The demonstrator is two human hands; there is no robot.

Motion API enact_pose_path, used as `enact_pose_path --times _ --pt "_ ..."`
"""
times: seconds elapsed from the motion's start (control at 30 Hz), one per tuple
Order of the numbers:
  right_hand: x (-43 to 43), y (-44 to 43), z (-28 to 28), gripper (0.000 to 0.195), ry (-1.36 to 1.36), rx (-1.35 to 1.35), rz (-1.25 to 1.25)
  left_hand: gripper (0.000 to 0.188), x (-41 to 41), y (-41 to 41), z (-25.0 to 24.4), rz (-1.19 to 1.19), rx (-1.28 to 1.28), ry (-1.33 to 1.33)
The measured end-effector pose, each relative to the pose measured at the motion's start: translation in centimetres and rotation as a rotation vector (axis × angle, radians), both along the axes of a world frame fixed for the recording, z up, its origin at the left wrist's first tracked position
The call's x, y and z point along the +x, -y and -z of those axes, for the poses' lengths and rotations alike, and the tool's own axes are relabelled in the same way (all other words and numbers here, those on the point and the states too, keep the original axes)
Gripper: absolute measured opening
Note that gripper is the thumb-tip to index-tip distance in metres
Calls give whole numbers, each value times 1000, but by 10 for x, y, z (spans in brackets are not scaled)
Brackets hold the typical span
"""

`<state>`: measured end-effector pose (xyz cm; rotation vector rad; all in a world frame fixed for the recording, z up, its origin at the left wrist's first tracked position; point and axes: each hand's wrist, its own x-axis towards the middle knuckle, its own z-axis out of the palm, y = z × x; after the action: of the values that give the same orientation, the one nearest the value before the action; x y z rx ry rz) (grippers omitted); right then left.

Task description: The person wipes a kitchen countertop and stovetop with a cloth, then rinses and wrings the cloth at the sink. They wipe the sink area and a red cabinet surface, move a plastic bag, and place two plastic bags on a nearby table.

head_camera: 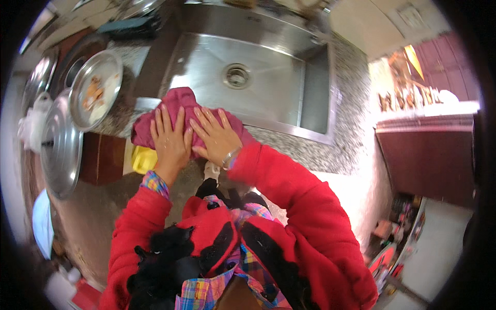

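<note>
A crumpled maroon cloth (179, 97) lies at the near left edge of the sink, over part of the counter. My left hand (170, 139) rests palm down on its left half, fingers spread. Beside it, my right hand (217, 135) is also laid flat on the cloth, with a metal bangle at the wrist. Both hands look wet, and neither has its fingers closed around the fabric. Beyond them is the stainless steel sink (271, 85), with a round drain (236, 76) in its floor.
To the left, a metal dish (112, 95) holds food scraps, with a large metal lid (64, 155) nearer me. A yellow object (143, 159) sits below the cloth. Speckled granite counter (310, 153) borders the sink. A dark red cabinet (426, 162) stands at the right.
</note>
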<state>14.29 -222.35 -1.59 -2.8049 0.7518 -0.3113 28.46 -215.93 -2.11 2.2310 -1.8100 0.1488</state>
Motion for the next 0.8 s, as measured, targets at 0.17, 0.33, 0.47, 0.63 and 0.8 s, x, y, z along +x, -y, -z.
enact_pose_path --times 0.17,0.33,0.47,0.63,0.8 --pt "-152 -18 -3 59 -50 -22 206 56 -127 11 -10 377 78 -50" --pt "-294 -40 4 55 -145 -67 524 53 -255 36 -11 747 98 -133" --pt "-358 -47 7 57 -103 -50 712 53 -328 58 -12 856 83 -125" --pt "-390 -16 0 60 -47 37 777 53 -362 107 -11 916 87 -84" --pt "-404 48 3 65 -28 24 741 55 -373 175 -10 949 80 -36"
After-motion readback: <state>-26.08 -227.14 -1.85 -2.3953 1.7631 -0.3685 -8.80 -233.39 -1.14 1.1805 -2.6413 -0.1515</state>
